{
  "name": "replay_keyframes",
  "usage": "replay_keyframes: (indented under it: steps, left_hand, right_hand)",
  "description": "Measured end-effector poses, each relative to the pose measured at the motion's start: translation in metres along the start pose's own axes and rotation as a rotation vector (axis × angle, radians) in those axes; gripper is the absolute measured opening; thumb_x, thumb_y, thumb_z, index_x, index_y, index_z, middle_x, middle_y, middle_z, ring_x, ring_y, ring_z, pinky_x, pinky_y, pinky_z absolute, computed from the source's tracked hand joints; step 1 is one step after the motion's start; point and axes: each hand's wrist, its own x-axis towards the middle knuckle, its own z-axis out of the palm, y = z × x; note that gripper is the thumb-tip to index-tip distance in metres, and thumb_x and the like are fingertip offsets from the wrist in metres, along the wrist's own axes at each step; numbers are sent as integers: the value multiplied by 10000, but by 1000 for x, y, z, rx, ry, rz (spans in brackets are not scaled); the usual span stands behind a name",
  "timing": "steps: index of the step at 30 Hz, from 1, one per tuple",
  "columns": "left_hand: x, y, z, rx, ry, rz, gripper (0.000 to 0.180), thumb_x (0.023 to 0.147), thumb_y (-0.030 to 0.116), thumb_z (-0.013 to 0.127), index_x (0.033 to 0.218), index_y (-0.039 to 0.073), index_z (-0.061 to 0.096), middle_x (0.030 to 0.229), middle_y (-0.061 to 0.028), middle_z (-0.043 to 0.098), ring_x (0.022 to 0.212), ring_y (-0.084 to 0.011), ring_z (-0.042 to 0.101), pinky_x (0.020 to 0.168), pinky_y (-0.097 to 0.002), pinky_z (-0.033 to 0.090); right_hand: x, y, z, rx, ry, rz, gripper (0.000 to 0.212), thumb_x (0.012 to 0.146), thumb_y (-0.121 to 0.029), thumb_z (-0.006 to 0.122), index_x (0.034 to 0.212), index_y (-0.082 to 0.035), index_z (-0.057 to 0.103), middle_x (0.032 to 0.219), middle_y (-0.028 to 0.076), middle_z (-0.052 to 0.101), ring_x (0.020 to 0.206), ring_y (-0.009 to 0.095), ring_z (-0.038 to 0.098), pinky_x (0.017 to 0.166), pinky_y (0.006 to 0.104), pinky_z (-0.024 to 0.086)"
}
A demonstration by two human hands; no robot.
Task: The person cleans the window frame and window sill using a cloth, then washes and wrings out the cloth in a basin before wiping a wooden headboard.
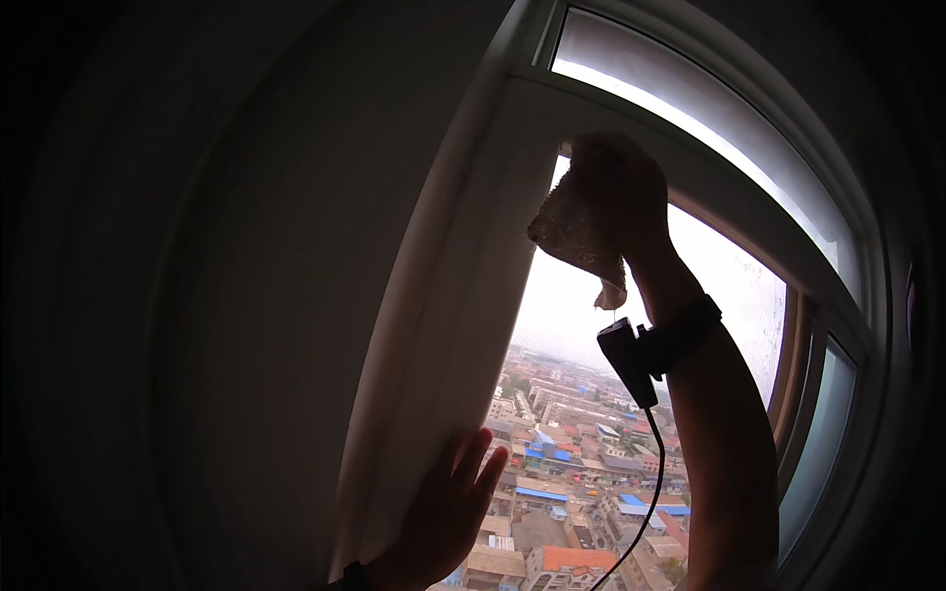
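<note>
My right hand [626,192] is raised to the upper corner of the window opening, closed on a cloth [574,229]. The cloth looks thin and brownish against the light, and its loose end hangs below my fingers. Its upper part is hidden by the hand. Lower down, my left hand [448,507] rests with fingers stretched out against the pale window frame [448,266], beside the opening. That hand holds nothing.
A black device [631,360] is strapped to my right wrist, with a cable [655,483] hanging from it. Above runs an upper pane [709,108]; a sliding sash [823,424] stands at the right. Rooftops [572,561] lie far below outside. A dark wall [266,295] fills the left.
</note>
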Motion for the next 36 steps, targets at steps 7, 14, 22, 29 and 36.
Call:
replay_keyframes:
  steps: [7,14,22,29,36]
  left_hand:
    - [-2,1,-3,-16,-15,7,615,802,-108,529,1392,-13,388,1375,-291,413,1266,-456,414,1038,-514,386]
    - [-6,-7,-8,12,113,-81,662,838,-34,586,1446,57,341,1391,-314,386,1266,-465,418,1029,-526,383]
    - [-8,0,-11,-5,107,-44,682,855,2,593,1468,70,301,1428,-318,338,1310,-473,373,1071,-546,325]
    - [-17,-3,-16,81,25,-90,662,875,12,575,1471,47,291,1427,-320,338,1314,-472,369,1071,-549,329]
    - [-25,-21,-21,54,44,-127,610,895,45,590,1441,-5,322,1460,-274,332,1342,-429,354,1092,-498,330]
  right_hand:
    - [80,34,47,-1087,-24,-719,222,871,-168,557,989,4,633,995,159,638,968,296,605,897,415,475]
    - [-16,13,61,-712,-94,-731,356,885,-176,549,1165,42,562,1222,219,540,1107,365,539,1014,445,420]
    - [0,2,49,-934,-203,-795,359,910,-265,554,1194,-50,596,1196,118,606,1129,286,560,997,401,448]
    - [75,14,75,-1043,-155,-538,200,838,-222,574,824,-41,657,873,142,673,849,267,662,825,394,525]
    - [-23,-4,95,-538,55,-842,143,805,-140,588,873,-31,652,927,122,647,899,295,604,809,398,515]
